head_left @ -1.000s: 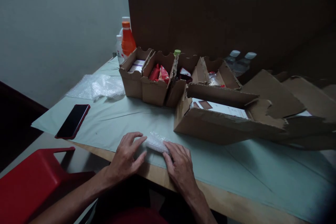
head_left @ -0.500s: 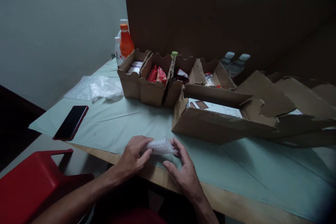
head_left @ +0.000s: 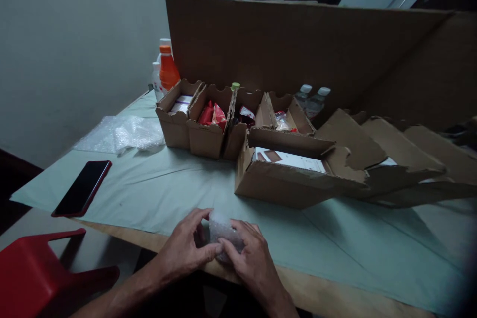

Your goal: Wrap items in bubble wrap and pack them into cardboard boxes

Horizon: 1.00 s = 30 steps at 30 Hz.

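Note:
A bundle of bubble wrap [head_left: 222,231] stands tilted between my hands at the table's front edge; whatever may be inside it does not show. My right hand [head_left: 253,253] is closed round its right side, the thumb pressed on the near face. From the left, my left hand [head_left: 188,243] curves about it, with the thumb tip on the lower front and the forefinger touching near the top. Beyond the hands, a cardboard bin [head_left: 283,179] holds a white printed box [head_left: 294,159].
Loose bubble wrap [head_left: 122,134] and a phone [head_left: 82,188] lie on the green cloth at left. Several cardboard bins with red packets [head_left: 212,115] stand behind, before a tall cardboard panel [head_left: 298,44]. Bottles [head_left: 169,69] stand at the back. A red stool [head_left: 33,268] is lower left.
The bubble wrap bundle has turned from lying lengthwise to standing more upright. My right hand has closed on it, its thumb now touching. The whole view has shifted a little.

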{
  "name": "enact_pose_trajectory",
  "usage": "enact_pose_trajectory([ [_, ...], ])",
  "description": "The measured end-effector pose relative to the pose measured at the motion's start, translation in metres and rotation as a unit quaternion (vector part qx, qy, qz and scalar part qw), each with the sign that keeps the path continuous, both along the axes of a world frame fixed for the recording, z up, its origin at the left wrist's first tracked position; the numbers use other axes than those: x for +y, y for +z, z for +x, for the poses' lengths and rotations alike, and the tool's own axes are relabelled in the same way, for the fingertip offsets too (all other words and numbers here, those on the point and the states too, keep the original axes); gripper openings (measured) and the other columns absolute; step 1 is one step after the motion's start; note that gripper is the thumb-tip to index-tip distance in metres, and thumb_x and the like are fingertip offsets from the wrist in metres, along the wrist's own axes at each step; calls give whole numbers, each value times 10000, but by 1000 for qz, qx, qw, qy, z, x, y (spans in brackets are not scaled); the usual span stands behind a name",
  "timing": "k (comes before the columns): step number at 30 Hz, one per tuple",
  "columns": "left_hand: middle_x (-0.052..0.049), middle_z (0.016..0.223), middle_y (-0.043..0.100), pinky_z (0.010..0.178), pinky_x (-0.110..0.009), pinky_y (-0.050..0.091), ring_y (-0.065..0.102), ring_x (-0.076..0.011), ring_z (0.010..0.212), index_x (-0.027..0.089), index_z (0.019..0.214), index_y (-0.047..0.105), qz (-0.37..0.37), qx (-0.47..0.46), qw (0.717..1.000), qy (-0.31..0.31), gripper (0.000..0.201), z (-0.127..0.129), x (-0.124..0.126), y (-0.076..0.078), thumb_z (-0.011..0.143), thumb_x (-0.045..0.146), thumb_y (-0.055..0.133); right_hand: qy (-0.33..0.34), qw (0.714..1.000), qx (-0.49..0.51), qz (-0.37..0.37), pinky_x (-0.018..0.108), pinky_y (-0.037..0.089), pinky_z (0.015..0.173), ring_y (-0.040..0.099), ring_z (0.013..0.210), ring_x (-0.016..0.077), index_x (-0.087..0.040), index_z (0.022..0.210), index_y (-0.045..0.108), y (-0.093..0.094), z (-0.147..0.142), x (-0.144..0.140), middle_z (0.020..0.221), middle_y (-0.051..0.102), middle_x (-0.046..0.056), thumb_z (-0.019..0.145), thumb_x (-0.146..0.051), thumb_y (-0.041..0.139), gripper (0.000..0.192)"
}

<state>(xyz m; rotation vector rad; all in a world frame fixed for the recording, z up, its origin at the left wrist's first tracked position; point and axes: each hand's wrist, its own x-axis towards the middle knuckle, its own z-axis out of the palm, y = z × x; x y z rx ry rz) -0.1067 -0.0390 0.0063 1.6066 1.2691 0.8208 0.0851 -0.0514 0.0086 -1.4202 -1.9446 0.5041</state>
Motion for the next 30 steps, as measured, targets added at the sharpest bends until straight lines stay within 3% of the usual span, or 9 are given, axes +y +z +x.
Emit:
enact_pose_trajectory([
  [3,-66,1025,664,754,-319,523,616,-196,818,154,1326,531,-65,-39,997,19,697,7,1,-2,696,382,725,45,999,-1,-12,340,500,792,638,827,207,-227,962,652,7,-7,-4,902,727,14,791,-106,637,211],
  [8,16,758,559,646,-252,457,530,-149,694,166,956,587,-107,-157,981,29,334,3,7,-2,734,406,652,82,991,87,-59,281,505,847,650,967,188,-267,1180,642,13,-3,-6,1073,725,6,822,-176,676,371],
  [11,33,732,522,632,-231,422,490,-130,675,170,917,564,-131,-205,970,5,315,-3,9,1,733,407,661,70,986,127,-88,263,507,790,659,884,177,-255,1083,681,11,1,-3,974,730,7,908,-284,625,186],
  [14,-2,833,583,680,-248,441,531,-158,746,155,1055,582,-147,-198,969,-13,462,-6,11,3,691,421,681,61,987,116,-93,258,485,744,645,820,166,-241,932,682,10,-1,1,875,713,-7,920,-280,617,77],
  [16,-47,985,630,748,-276,460,570,-196,842,153,1205,562,-151,-163,975,-3,624,-8,13,3,655,414,700,55,993,84,-66,262,466,735,631,811,165,-236,891,667,11,-4,2,843,705,-16,889,-213,639,37],
  [18,-67,1044,644,795,-295,458,578,-216,896,157,1226,576,-143,-113,983,10,626,-9,16,2,661,396,700,58,997,37,-33,276,451,735,614,793,169,-229,859,649,11,-7,3,813,699,-18,858,-160,654,69],
  [23,-5,740,564,672,-264,418,510,-163,720,157,830,622,-119,-85,989,-15,220,-12,22,2,778,370,609,84,995,-16,58,299,463,754,631,787,165,-230,919,632,22,2,8,845,710,-9,890,-160,636,76],
  [27,17,714,523,613,-234,394,484,-136,670,164,818,595,-106,-133,985,24,244,-21,33,20,814,406,625,-3,964,-92,248,370,460,909,644,1049,221,-214,1170,618,61,43,26,1119,715,77,931,-195,613,240],
  [30,21,697,516,581,-224,389,473,-128,643,161,827,602,-87,-153,983,54,290,-28,43,39,799,443,662,-62,936,-163,307,422,447,941,629,1112,258,-195,1197,628,99,80,49,1167,703,112,956,-215,586,246],
])
